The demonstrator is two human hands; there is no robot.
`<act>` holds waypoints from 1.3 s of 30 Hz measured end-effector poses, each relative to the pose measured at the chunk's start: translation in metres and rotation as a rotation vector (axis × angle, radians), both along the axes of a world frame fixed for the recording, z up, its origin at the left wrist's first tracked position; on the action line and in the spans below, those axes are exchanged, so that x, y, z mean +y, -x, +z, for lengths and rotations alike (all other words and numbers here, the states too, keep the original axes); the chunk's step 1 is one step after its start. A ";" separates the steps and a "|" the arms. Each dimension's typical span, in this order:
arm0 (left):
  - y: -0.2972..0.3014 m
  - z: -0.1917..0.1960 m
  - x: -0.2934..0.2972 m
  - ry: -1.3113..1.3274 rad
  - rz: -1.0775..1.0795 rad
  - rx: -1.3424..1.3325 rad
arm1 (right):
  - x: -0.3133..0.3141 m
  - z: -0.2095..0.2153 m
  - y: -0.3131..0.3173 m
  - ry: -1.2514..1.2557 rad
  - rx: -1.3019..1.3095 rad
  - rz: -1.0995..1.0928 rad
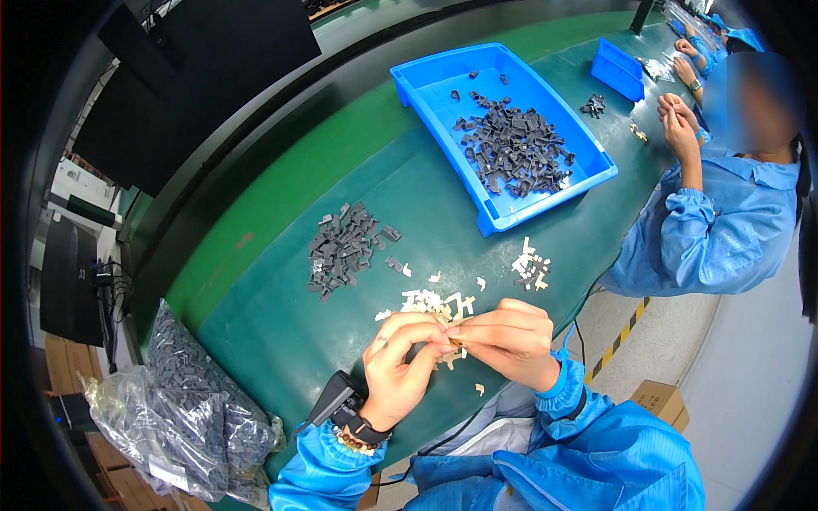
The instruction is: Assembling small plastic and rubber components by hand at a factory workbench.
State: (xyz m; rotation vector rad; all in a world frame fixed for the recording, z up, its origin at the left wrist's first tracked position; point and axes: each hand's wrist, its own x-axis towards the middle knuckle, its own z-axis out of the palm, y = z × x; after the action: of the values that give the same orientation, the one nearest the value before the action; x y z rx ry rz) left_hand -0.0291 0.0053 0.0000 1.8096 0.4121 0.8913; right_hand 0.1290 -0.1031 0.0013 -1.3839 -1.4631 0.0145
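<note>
Where hands meet, grey clips beyond.

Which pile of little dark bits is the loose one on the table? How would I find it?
Start at the big blue plastic tray on the green table. Look left of it, toward the person's left hand: the loose heap of dark grey plastic pieces lies bare on the table, unlike those in the tray.

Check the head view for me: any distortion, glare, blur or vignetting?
Head view: strong fisheye, so the green table edge bows and a black vignette rings the frame. Lighting is even and soft, with mild sheen on the blue tray and the clear bag of grey parts. Left hand and right hand are sharp; the co-worker's face is blurred.
</note>
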 end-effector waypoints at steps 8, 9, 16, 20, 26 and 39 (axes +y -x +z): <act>-0.001 0.009 0.011 -0.054 -0.137 0.272 | -0.001 -0.004 0.000 0.080 0.421 -0.216; 0.000 0.010 0.015 -0.058 -0.137 0.276 | 0.000 -0.004 0.001 0.099 0.528 -0.227; -0.011 0.027 0.045 -0.319 -0.021 0.323 | 0.002 -0.003 -0.001 0.127 0.595 -0.204; -0.031 0.026 0.071 -0.663 0.196 0.418 | 0.002 -0.006 -0.001 0.120 0.601 -0.209; -0.027 0.019 0.085 -0.640 0.112 0.545 | 0.001 -0.006 -0.001 0.119 0.648 -0.210; -0.029 0.024 0.074 -0.677 0.073 0.430 | 0.002 -0.014 0.000 0.139 0.691 -0.181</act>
State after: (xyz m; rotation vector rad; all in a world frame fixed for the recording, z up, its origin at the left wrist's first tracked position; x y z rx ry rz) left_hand -0.0005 0.0788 0.0241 2.6445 0.4817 0.7308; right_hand 0.1290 -0.1016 -0.0128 -1.4245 -0.7700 0.4428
